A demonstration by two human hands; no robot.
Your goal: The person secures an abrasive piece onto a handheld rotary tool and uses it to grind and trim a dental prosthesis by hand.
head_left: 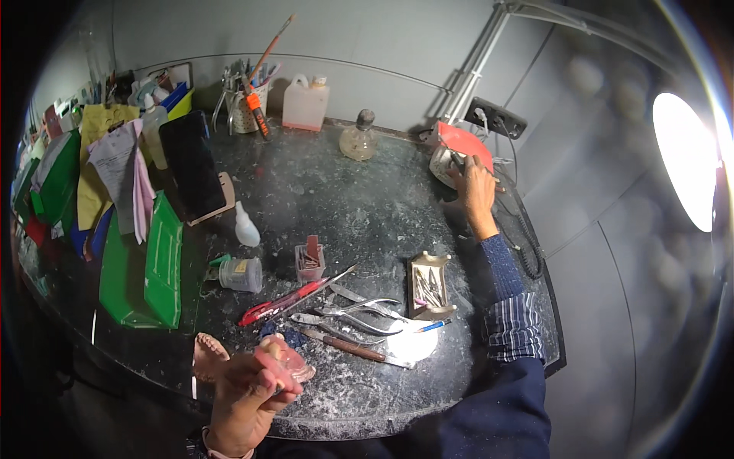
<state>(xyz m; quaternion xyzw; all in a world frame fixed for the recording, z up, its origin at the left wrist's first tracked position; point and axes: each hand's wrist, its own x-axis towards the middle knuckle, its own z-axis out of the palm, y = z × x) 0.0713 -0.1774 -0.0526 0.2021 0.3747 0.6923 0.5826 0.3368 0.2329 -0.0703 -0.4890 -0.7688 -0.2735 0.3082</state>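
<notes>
My left hand (243,407) is closed on a pink dental piece (287,359) near the front edge of the bench. Beside it, a pale cast of teeth (208,358) lies on the bench. My right hand (475,191) reaches to the back right, its fingers closed on a dark cylindrical object (459,162) at a small white device (442,170) with a red top (466,136); part of the object is hidden by my fingers. Pliers (359,310), a red pen (283,301), a wooden-handled knife (344,346) and a holder of small bits (430,289) lie between my hands.
A green tray (162,260), papers (115,153), a phone (191,168), small bottles (246,224), a jar (241,275), a tool cup (248,107), a jug (304,107) and a glass burner (358,141) line the left and back. A lamp (680,161) shines at right, near a power strip (493,115).
</notes>
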